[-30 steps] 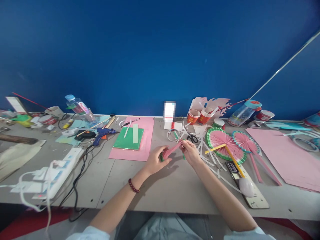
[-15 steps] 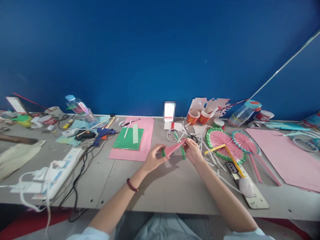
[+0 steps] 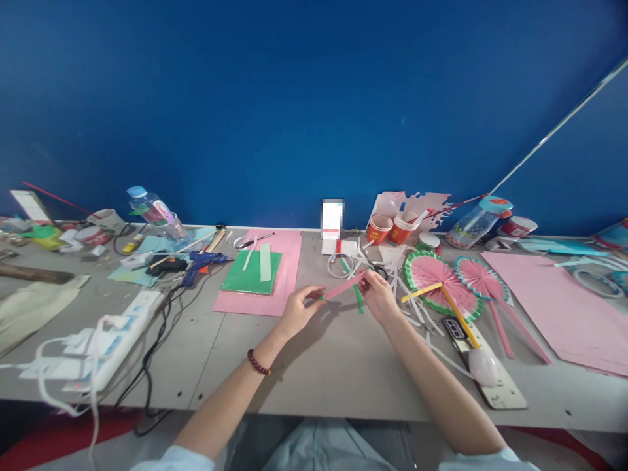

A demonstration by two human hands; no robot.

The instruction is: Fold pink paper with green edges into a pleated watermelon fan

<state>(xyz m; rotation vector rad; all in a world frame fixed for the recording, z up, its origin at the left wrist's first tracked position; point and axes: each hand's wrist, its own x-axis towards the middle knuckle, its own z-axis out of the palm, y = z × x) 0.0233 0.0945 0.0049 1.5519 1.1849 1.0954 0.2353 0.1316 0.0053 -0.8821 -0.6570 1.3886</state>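
Observation:
A narrow folded strip of pink paper (image 3: 345,286) with a green end is held slantwise above the grey table. My left hand (image 3: 300,307) pinches its green end, low on the left. My right hand (image 3: 379,296) grips the higher right end between thumb and fingers. Just beyond the strip lie a green paper strip (image 3: 360,299), a roll of tape (image 3: 339,266) and scissors (image 3: 380,271), partly hidden by my right hand. Right of that hand rest two round pleated watermelon-pattern paper fans, a larger one (image 3: 426,275) and a smaller one (image 3: 483,278).
Green paper (image 3: 248,278) lies on a pink sheet (image 3: 226,304) at left. A blue glue gun (image 3: 199,265) and white power strip (image 3: 125,333) are farther left. Paper cups (image 3: 379,229) stand at the back. A phone (image 3: 456,329), ruler (image 3: 505,389) and pink sheet (image 3: 564,307) occupy the right.
The pink strip has turned or been pressed flatter, so it looks narrower and less of its green end shows. My left fingers have closed in on it; my right hand has barely moved.

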